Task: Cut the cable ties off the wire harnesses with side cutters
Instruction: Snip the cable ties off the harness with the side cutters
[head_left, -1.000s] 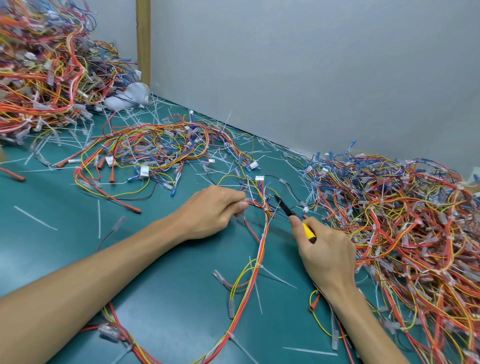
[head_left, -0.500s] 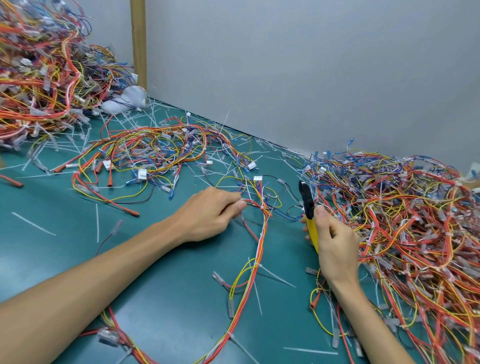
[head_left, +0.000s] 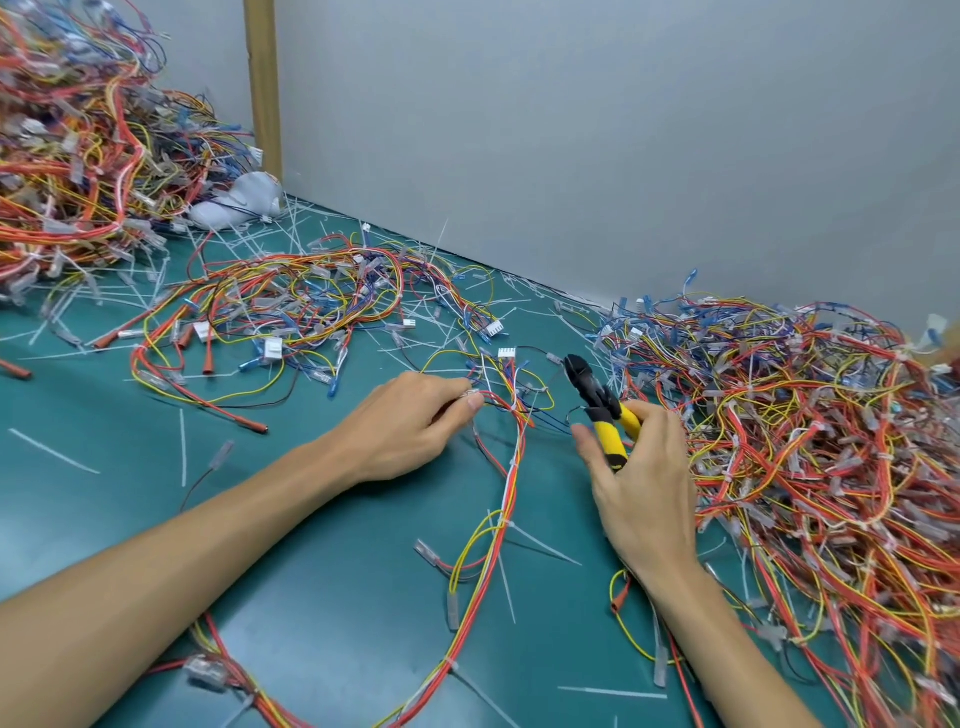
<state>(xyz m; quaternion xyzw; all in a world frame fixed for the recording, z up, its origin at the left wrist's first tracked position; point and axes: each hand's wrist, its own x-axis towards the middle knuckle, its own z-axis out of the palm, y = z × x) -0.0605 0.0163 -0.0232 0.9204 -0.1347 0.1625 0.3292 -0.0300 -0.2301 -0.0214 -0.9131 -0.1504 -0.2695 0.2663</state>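
Note:
A wire harness (head_left: 506, 512) of red, orange and yellow wires runs across the green mat from the bottom left up to the middle, with white cable ties (head_left: 511, 527) along it. My left hand (head_left: 410, 421) pinches the harness wires near its upper end. My right hand (head_left: 641, 467) grips side cutters (head_left: 602, 410) with yellow handles. Their black jaws point up and left, just right of the harness end near a white connector (head_left: 506, 353).
A large tangle of harnesses (head_left: 800, 457) fills the right side. Another pile (head_left: 78, 156) rises at the far left, and a looser bundle (head_left: 291, 306) lies in the middle back. Cut tie pieces litter the green mat (head_left: 322, 582). A grey wall (head_left: 571, 130) bounds the back.
My right hand turned the cutters from lying flat to jaws raised, then shifted them toward the harness end. My left hand stayed on the wires.

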